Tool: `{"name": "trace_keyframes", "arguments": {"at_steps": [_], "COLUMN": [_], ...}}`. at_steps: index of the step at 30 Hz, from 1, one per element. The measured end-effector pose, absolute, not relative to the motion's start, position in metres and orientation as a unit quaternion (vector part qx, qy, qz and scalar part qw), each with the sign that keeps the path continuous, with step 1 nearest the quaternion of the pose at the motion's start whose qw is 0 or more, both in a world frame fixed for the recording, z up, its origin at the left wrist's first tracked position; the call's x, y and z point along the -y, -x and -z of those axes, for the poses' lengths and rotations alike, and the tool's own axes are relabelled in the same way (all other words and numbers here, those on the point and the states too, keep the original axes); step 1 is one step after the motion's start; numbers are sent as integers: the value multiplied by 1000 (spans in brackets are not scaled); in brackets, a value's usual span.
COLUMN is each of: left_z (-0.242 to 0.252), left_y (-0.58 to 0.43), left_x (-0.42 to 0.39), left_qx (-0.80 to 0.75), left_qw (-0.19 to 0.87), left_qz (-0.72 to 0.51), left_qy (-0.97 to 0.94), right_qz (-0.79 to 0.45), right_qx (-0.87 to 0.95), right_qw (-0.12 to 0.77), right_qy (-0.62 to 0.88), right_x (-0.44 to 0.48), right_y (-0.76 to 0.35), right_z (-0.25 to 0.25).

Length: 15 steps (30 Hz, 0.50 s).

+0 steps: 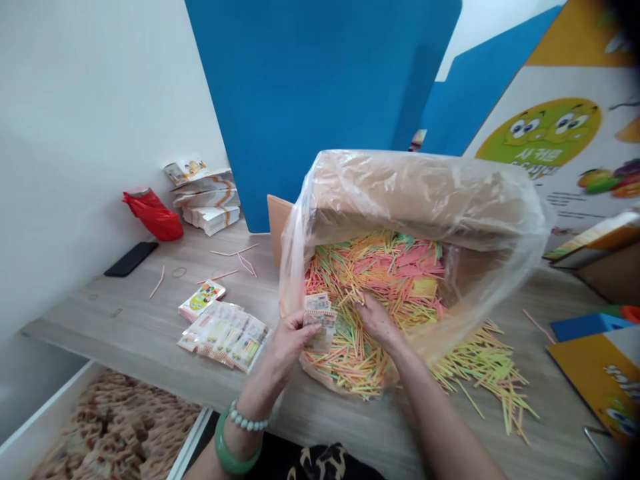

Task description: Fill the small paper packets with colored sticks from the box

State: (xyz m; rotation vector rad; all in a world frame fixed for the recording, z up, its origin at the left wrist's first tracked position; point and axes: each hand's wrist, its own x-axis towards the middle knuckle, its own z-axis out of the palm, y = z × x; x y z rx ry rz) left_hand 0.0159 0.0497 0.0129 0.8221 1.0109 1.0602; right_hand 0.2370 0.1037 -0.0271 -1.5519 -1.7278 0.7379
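Note:
Between its thumb and fingers my left hand (290, 339) grips a small clear printed packet (320, 327), held at the left edge of a plastic-lined cardboard box. My right hand (377, 320) reaches into the box, its fingertips closed around a few thin coloured sticks (355, 295). Under and around it lies a big heap of pink, yellow, orange and green sticks (390, 267). The clear plastic liner (505, 200) is folded out over the box rim. Left of my left hand, several filled packets (233, 333) lie overlapping on the table, beside a small printed carton (203, 298).
Loose sticks (490, 367) spill onto the table (150, 333) at the right. At the back left are a black phone (131, 259), a red bag (155, 213) and stacked flat cartons (207, 200). A blue panel (325, 87) stands behind; an open drawer (115, 427) is lower left.

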Motion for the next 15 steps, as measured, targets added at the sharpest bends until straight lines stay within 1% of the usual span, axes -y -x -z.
{"name": "trace_keyframes", "arguments": {"at_steps": [2, 5, 11, 13, 14, 15], "left_z": [-15, -19, -33, -34, -32, -28], "left_y": [-18, -23, -43, -51, -54, -58], "left_x": [-51, -58, -73, -73, -75, -79], "left_qx": [-435, -415, -426, -409, -401, -395], "left_qw": [673, 674, 627, 610, 599, 585], "left_qz": [-466, -451, -405, -412, -412, -406], "left_qy": [-374, -412, -512, -539, -558, -580], "right_qz": [-290, -335, -403, -431, -427, -407], "right_qx": [648, 621, 571, 613, 644, 661], "right_qw": [353, 386, 453, 413, 385, 380], "right_qy": [609, 594, 553, 517, 505, 504], "right_x": [-99, -92, -76, -69, -67, -66], "right_y": [-237, -237, -228, -223, -221, -221], "right_z": [22, 17, 13, 2, -6, -14]}}
